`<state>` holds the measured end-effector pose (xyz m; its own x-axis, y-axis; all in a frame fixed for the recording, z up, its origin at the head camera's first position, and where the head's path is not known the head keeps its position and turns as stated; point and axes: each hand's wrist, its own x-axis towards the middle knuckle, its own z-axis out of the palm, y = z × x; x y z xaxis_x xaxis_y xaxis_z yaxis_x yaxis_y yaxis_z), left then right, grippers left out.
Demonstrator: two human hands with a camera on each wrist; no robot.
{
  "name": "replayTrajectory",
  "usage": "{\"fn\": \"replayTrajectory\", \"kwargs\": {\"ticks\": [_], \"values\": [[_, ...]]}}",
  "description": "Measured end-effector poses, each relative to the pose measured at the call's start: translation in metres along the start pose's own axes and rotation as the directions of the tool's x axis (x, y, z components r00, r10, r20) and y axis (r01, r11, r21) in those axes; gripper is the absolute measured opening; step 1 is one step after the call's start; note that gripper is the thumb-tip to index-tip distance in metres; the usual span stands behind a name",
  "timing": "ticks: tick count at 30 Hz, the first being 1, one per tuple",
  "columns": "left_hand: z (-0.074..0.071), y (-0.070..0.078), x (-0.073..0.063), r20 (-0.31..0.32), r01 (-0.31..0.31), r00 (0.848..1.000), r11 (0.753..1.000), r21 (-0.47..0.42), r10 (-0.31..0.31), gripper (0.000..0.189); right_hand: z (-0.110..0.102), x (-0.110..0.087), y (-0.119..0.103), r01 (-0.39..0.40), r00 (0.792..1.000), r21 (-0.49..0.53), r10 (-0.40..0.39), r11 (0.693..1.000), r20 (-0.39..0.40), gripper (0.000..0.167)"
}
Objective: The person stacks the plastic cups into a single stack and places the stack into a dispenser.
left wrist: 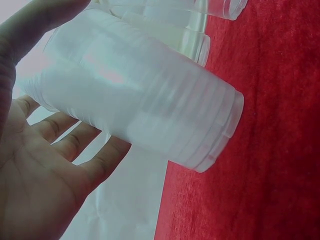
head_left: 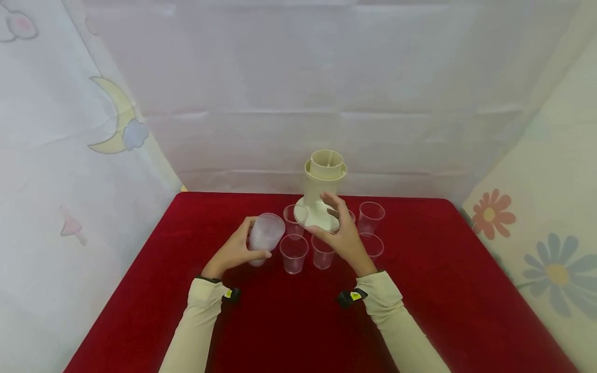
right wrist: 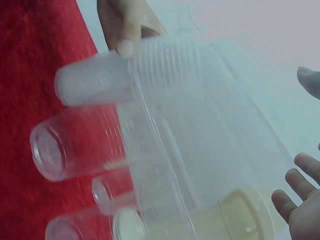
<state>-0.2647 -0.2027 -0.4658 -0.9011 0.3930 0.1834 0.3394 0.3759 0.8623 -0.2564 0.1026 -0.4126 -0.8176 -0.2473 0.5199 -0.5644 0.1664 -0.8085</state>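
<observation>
Over a red surface [head_left: 284,326], the left hand [head_left: 236,251] grips a cup stack [head_left: 267,234], rims up and tilted toward the right hand [head_left: 344,234], its fingers spread, apparently unladen.

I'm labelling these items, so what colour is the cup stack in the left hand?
The cup stack looks translucent whitish; the left wrist view shows best.

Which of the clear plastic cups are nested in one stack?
The cup stack gripped in the left hand, leftmost of all: its layered walls look cloudy, while the single cups on the red tabletop look see-through.
</observation>
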Motion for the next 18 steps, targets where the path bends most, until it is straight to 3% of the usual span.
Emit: {"fn": "replayTrajectory", "kwargs": {"ticks": [8, 18], "values": [[0.001, -0.002, -0.001, -0.002, -0.002, 1.0, 1.0, 0.02, 0.002, 0.089, -0.017, -0.01, 0.004, -0.01, 0.999, 0.054, 0.012, 0.999, -0.036, 0.083], [-0.002, 0.007, -0.001, 0.003, 0.028, 1.0, 0.999, 0.028, -0.028, 0.089, -0.031, -0.016, -0.009, -0.019, 0.998, 0.008, 0.019, 1.0, -0.061, 0.085]]}}
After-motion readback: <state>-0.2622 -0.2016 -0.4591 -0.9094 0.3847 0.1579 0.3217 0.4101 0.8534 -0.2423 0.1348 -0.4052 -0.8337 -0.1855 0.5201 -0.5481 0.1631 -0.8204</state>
